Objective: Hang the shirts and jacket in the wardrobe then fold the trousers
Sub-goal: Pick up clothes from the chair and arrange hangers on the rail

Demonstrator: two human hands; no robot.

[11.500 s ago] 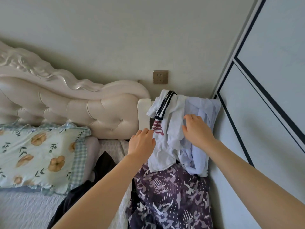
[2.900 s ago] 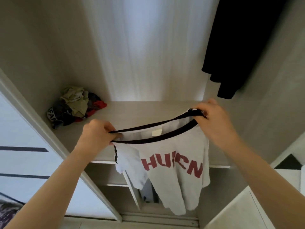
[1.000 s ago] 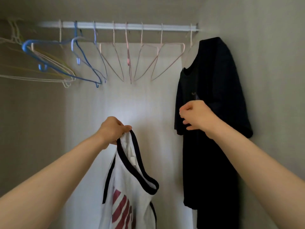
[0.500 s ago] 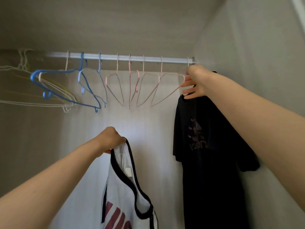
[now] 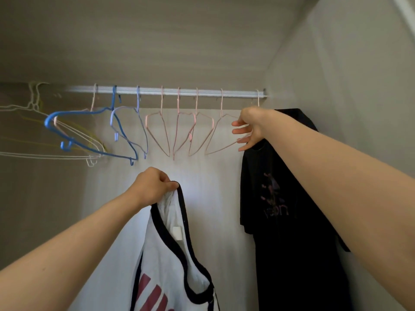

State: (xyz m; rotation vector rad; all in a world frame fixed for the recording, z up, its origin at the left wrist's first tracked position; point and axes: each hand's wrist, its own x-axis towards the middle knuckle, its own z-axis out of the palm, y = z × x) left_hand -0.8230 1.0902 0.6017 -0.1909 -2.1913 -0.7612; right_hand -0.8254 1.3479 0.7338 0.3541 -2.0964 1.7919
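Note:
Inside the wardrobe, my left hand (image 5: 150, 187) is shut on the black-trimmed collar of a white shirt (image 5: 170, 254) with red lettering, which hangs down at bottom centre. My right hand (image 5: 251, 126) is raised to the right end of the rightmost empty pink wire hanger (image 5: 215, 140). Its fingers are spread and touch the wire, and I cannot see a closed grip. That hanger hangs from the metal rail (image 5: 179, 92). Jacket and trousers are out of view.
A black T-shirt (image 5: 280, 221) hangs at the rail's right end against the side wall. Several more empty hangers fill the rail: pink ones (image 5: 161, 133) in the middle, blue ones (image 5: 89, 135) to their left, white ones (image 5: 33, 153) at the far left.
My right hand has come down and left from the black T-shirt's hook to the end of the nearest pink hanger. The left hand still holds the white shirt at the same height.

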